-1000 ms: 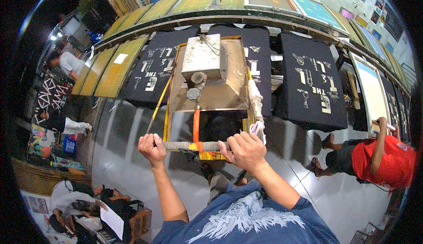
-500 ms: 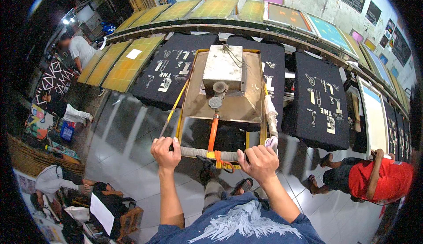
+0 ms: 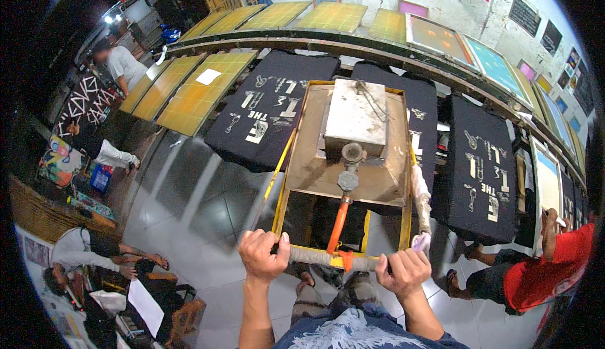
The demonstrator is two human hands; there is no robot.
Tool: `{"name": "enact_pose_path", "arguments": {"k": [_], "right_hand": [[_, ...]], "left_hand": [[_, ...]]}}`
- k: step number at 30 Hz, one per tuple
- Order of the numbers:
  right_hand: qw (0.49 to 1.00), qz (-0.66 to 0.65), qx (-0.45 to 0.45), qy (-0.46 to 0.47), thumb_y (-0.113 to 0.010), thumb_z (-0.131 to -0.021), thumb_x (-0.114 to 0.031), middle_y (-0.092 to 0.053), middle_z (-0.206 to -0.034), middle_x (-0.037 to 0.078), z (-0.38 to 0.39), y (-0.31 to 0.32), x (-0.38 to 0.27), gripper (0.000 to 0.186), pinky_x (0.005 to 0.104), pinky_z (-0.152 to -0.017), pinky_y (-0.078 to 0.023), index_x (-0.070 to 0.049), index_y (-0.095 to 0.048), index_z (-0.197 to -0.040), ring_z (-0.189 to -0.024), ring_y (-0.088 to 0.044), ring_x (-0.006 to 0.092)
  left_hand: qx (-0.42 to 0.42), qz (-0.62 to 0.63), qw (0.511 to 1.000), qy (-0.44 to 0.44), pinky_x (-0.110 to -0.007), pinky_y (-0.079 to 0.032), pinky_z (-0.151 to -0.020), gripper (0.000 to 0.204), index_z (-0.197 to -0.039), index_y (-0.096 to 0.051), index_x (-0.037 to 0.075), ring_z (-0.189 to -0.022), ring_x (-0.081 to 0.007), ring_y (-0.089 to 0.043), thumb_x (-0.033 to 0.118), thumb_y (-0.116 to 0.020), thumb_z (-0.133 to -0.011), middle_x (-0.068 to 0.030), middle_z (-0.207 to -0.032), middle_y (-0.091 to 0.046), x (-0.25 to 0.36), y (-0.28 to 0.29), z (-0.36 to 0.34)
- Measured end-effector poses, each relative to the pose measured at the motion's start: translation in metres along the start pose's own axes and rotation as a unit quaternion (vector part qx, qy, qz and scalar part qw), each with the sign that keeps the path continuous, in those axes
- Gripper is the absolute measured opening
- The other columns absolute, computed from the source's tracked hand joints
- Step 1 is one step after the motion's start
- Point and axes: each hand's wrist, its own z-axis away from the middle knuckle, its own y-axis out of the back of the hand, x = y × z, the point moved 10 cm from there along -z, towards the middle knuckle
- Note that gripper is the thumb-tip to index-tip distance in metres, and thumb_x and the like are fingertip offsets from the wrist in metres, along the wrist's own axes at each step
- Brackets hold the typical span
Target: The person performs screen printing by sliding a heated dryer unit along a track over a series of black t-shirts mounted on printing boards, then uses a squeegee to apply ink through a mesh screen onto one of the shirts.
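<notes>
Both my hands grip a cloth-wrapped handle bar (image 3: 315, 256) in front of my body. My left hand (image 3: 263, 254) is closed round its left end, thumb up. Closed round the right end is my right hand (image 3: 404, 270). The bar belongs to a yellow metal frame (image 3: 282, 207) carrying a wide, rust-stained metal hood (image 3: 309, 160) with a silver box (image 3: 356, 109) on top. An orange hose (image 3: 338, 226) runs from a grey fitting (image 3: 348, 180) down to the bar. The hood hangs over a black printed T-shirt (image 3: 419, 106); another black T-shirt (image 3: 246, 154) lies left of it.
More printed shirts (image 3: 476, 179) lie on boards to the right. Yellowish panels (image 3: 201, 91) and framed screens (image 3: 438, 41) line the rack behind. A person in red (image 3: 554, 267) stands close at right, hands on a frame. Others sit at lower left, near a white sheet (image 3: 146, 305).
The whole view has shifted, so the scene lies farther right. The hood and my hands sit lower and farther right in the picture. The person in red has moved an arm along the frame.
</notes>
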Motion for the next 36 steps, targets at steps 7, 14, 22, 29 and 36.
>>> {"name": "enact_pose_path", "arguments": {"k": [7,14,22,29,36], "right_hand": [[0.997,-0.032,0.003,0.063,-0.067,-0.075,-0.014,-0.042,-0.055,0.003,-0.010,-0.002,0.013,0.027,0.0375,-0.050,-0.032,-0.013,-0.046,-0.059,-0.048,-0.045,0.0228],[0.977,-0.103,0.044,0.184,-0.066,-0.072,-0.020,-0.041,-0.055,0.000,-0.057,-0.038,0.034,0.023,0.0346,-0.049,-0.030,-0.014,-0.047,-0.059,-0.048,-0.043,0.0193],[0.979,-0.134,0.085,0.128,-0.069,-0.075,-0.024,-0.048,-0.057,0.000,-0.121,-0.087,0.043,0.027,0.0342,-0.051,-0.036,-0.015,-0.049,-0.060,-0.051,-0.049,0.0193],[0.990,-0.096,0.078,0.069,-0.074,-0.085,-0.028,-0.053,-0.060,0.001,-0.176,-0.144,0.038,0.031,0.0356,-0.060,-0.047,-0.015,-0.055,-0.063,-0.059,-0.057,0.0195],[0.989,-0.066,0.125,0.033,-0.073,-0.084,-0.025,-0.053,-0.059,0.002,-0.225,-0.183,0.023,0.030,0.0354,-0.058,-0.046,-0.015,-0.056,-0.062,-0.056,-0.058,0.0213]], "left_hand": [[-0.027,-0.024,0.998,0.046,-0.042,-0.035,-0.057,0.035,-0.062,-0.053,0.011,-0.054,-0.0276,-0.049,0.020,-0.080,-0.084,-0.0063,-0.057,-0.050,0.010,0.008,0.028],[-0.001,-0.067,0.988,0.140,-0.043,-0.035,-0.053,0.032,-0.063,-0.056,0.010,-0.051,-0.0307,-0.051,0.020,-0.078,-0.084,-0.0085,-0.056,-0.051,0.008,0.018,0.059],[0.085,-0.143,0.984,0.062,-0.048,-0.034,-0.053,0.032,-0.065,-0.050,0.007,-0.054,-0.0362,-0.050,0.014,-0.066,-0.092,-0.0132,-0.059,-0.049,-0.033,0.000,0.012],[0.075,-0.146,0.985,0.047,-0.051,-0.040,-0.056,0.030,-0.068,-0.049,0.006,-0.059,-0.0401,-0.057,0.015,-0.063,-0.093,-0.0150,-0.061,-0.054,-0.116,-0.025,-0.068],[0.084,-0.115,0.989,0.032,-0.052,-0.041,-0.055,0.031,-0.067,-0.053,0.004,-0.060,-0.0406,-0.060,0.017,-0.063,-0.093,-0.0172,-0.064,-0.060,-0.192,-0.044,-0.139]]}}
